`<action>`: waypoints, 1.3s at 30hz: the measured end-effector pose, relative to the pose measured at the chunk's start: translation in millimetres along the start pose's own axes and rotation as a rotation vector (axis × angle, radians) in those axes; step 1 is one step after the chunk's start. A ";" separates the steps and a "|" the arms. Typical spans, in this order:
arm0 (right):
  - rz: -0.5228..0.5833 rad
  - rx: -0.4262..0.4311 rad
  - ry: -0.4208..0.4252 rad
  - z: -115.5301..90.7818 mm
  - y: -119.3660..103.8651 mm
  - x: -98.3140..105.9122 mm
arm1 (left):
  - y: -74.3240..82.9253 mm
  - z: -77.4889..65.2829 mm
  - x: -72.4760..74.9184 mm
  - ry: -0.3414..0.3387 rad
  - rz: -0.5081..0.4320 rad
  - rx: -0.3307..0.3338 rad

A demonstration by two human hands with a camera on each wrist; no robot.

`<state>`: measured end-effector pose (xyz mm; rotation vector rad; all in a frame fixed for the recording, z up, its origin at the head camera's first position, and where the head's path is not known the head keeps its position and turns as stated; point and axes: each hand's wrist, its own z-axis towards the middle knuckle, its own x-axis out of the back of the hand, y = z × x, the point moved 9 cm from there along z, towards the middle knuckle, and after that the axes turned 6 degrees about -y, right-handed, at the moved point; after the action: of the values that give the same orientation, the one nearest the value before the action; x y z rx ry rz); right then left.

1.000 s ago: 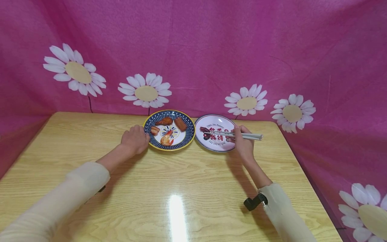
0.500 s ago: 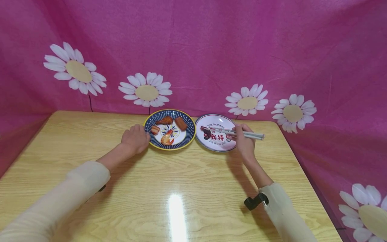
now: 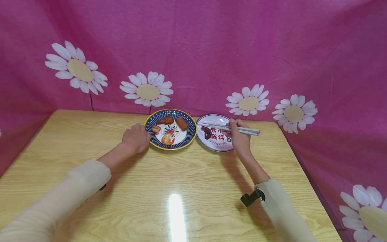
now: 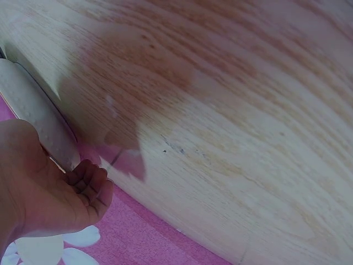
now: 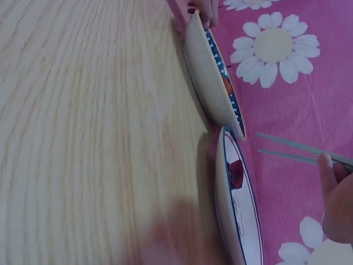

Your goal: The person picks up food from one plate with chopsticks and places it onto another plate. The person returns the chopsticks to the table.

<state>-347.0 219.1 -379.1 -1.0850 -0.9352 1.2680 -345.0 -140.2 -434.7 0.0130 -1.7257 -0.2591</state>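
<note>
In the head view my left hand (image 3: pixel 136 138) grips the left rim of a blue-patterned plate (image 3: pixel 191 139) with a yellow edge. The right wrist view shows its fingers at that rim. Several food pieces lie on this plate: a shrimp (image 3: pixel 168 137), a brown wing-like piece (image 3: pixel 165 120), a brown block (image 3: pixel 181 123) and a small striped piece (image 3: pixel 156 129). My right hand (image 3: pixel 241 139) holds metal chopsticks (image 3: pixel 249 131) over a white plate (image 3: pixel 222 147) with red characters. Their tips (image 5: pixel 258 142) are parted above it with nothing between them. A dark red curved food piece (image 3: pixel 207 132) lies on that plate.
Both plates stand side by side near the far edge of a wood-grain table (image 3: pixel 145 195). A pink cloth with daisies (image 3: pixel 193 60) hangs behind it. A black wrist camera (image 3: pixel 253 197) sits at my right sleeve.
The chopstick tips have come off the dark red piece, up and slightly left, and now stand apart. The right hand has shifted a little left and upward. The left hand keeps its grip.
</note>
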 end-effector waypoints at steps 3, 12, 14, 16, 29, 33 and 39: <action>0.034 0.015 -0.026 3.1 1.9 -7.8 | 0.3 -0.2 1.3 0.010 -0.005 -0.001; 0.064 -0.006 -0.085 7.9 3.4 -26.6 | -0.7 0.4 0.9 0.023 -0.002 -0.001; 0.064 -0.023 -0.089 9.0 5.2 -29.3 | -0.8 0.9 0.1 0.021 0.003 -0.003; 0.054 -0.042 -0.091 9.8 6.9 -31.6 | -0.9 1.1 -0.1 0.023 0.004 -0.004; 0.030 -0.103 -0.103 19.4 18.6 -46.2 | -1.3 0.1 0.9 0.026 -0.008 0.014; 0.047 -0.095 -0.097 22.1 19.2 -49.5 | -2.3 1.1 0.4 0.027 -0.009 0.018; 0.044 -0.106 -0.104 26.5 20.5 -54.7 | -2.4 1.8 0.2 0.033 -0.014 0.018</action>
<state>-382.9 167.1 -390.0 -1.1360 -1.0727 1.3335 -347.2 -142.3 -435.2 0.0421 -1.6960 -0.2530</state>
